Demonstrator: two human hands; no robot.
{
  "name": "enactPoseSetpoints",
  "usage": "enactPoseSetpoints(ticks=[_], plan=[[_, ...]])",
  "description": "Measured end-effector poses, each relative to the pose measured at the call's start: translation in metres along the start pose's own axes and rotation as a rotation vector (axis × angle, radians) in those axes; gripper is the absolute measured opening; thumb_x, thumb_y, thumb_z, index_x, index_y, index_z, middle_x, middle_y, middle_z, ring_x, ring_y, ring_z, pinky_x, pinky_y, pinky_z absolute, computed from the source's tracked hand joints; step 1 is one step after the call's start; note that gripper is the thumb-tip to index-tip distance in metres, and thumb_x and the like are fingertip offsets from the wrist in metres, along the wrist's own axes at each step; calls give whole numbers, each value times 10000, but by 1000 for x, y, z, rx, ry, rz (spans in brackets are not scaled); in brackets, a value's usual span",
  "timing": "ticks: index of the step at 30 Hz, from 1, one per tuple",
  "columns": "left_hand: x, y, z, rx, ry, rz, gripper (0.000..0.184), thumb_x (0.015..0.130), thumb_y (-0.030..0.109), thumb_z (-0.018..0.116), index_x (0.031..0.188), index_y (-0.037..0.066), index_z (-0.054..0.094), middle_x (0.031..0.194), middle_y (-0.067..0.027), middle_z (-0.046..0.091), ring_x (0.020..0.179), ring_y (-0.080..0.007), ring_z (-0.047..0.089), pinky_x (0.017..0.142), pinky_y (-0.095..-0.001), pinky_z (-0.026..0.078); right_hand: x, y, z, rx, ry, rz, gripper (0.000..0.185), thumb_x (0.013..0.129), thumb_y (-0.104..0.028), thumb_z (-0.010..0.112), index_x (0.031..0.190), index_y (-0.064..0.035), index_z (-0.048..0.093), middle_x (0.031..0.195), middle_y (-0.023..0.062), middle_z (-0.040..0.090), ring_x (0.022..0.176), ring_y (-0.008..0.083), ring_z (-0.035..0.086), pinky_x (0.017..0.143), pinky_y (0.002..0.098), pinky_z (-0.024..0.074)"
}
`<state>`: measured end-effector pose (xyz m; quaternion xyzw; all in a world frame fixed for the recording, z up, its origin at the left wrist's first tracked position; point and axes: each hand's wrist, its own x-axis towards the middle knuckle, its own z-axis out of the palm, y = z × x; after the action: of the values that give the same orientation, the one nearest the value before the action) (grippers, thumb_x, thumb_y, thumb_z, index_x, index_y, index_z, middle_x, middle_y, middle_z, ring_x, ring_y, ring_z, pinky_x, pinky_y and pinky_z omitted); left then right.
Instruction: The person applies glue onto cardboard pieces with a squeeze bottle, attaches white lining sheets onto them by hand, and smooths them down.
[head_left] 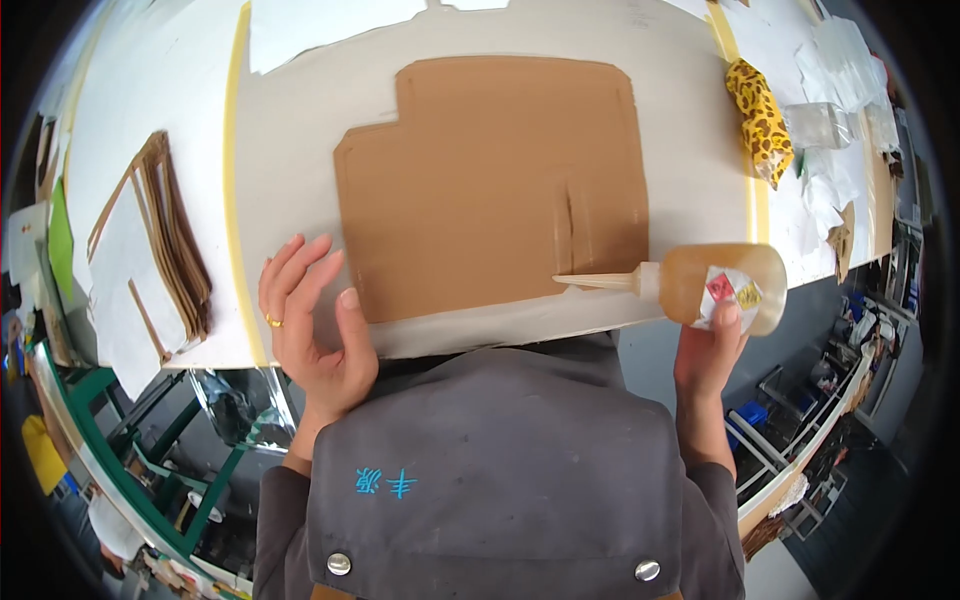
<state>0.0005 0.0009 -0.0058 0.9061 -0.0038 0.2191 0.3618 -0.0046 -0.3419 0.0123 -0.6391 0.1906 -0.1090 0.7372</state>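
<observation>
A flat brown panel (480,180) with a stepped upper left corner lies on the table in front of me. Near its right side is a slit with a wet-looking strip beside it. My right hand (710,345) is closed around a glue bottle (680,285), a translucent squeeze bottle of amber liquid with warning labels. The bottle lies sideways, its long nozzle pointing left, with the tip at the panel's lower right edge. My left hand (318,325) is open, fingers spread, beside the panel's lower left edge. It wears a ring and holds nothing.
At the left, a stack of brown cut pieces (180,240) rests with white sheets. A leopard-print pouch (758,120) lies at the right, near clear plastic wrapping (820,125). Yellow tape strips (236,180) run along the table. Green metal framing (130,450) stands below left.
</observation>
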Motion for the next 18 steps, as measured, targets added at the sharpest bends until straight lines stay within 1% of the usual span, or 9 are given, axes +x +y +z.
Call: enactPoseSetpoints(ticks=[1, 2, 4, 5, 6, 9, 11, 15, 18], plan=[[0, 0, 0, 16, 6, -11, 289, 843, 5, 579, 1124, 42, 633, 1206, -116, 625, 1225, -351, 510, 1090, -502, 302, -8, 8, -3, -51, -14, -25, 744, 846, -391, 696, 1411, -45, 359, 1322, 90, 508, 1226, 238, 513, 1043, 426, 414], [0, -1, 1, -42, 29, -5, 311, 846, 2, 578, 1154, 34, 613, 1213, -124, 621, 1222, -355, 510, 1085, -493, 314, -17, 11, -2, -46, -34, -14, 744, 846, -391, 696, 1411, -45, 359, 1322, 90, 508, 1226, 238, 513, 1043, 426, 414], [0, -3, 1, -77, 65, -3, 335, 849, -1, 578, 1183, 25, 593, 1220, -131, 618, 1218, -360, 511, 1079, -484, 325, -31, 19, 9, -38, -17, -14, 824, 780, -464, 759, 1390, -56, 384, 1315, 73, 515, 1228, 237, 515, 1043, 426, 416], [-1, -4, 1, -108, 82, 7, 347, 850, -3, 578, 1196, 18, 580, 1227, -136, 615, 1215, -363, 511, 1074, -478, 333, -37, 19, 19, -71, 0, 4, 891, 714, -503, 808, 1373, -64, 402, 1304, 68, 524, 1220, 242, 522, 1027, 420, 435], [-2, -6, 2, -141, 100, 20, 358, 852, -5, 578, 1209, 11, 568, 1233, -141, 611, 1213, -367, 511, 1069, -472, 341, -39, 25, 23, -64, -18, 8, 891, 714, -503, 808, 1373, -64, 402, 1304, 68, 524, 1220, 242, 522, 1027, 420, 435], [-5, -8, 1, -145, 121, 20, 368, 841, -3, 587, 1209, 8, 571, 1237, -140, 612, 1214, -358, 514, 1074, -479, 330, -46, 35, 41, 43, -249, -90, 811, 785, -307, 798, 1407, -24, 362, 1321, 97, 501, 1200, 223, 509, 1027, 384, 412], [-5, -8, 1, -153, 130, 27, 387, 828, -1, 596, 1214, 11, 573, 1229, -137, 618, 1217, -342, 517, 1083, -475, 314, -48, 45, 48, -23, -306, -49, 823, 758, -340, 812, 1393, -46, 381, 1302, 92, 517, 1192, 235, 526, 1013, 402, 436], [-5, -8, 0, -154, 146, 43, 387, 820, -5, 595, 1206, 11, 576, 1223, -133, 621, 1221, -329, 519, 1087, -459, 305, -46, 48, 79, -139, -484, 6, 806, 747, -301, 821, 1386, -66, 388, 1300, 90, 517, 1203, 248, 523, 1020, 417, 439], [-6, -9, 0, -157, 160, 46, 388, 817, -8, 594, 1205, 7, 576, 1222, -135, 622, 1223, -329, 519, 1087, -458, 305, -27, 36, 105, -249, -571, -135, 723, 839, -321, 736, 1409, -73, 368, 1344, 100, 492, 1213, 258, 504, 1042, 436, 406]])
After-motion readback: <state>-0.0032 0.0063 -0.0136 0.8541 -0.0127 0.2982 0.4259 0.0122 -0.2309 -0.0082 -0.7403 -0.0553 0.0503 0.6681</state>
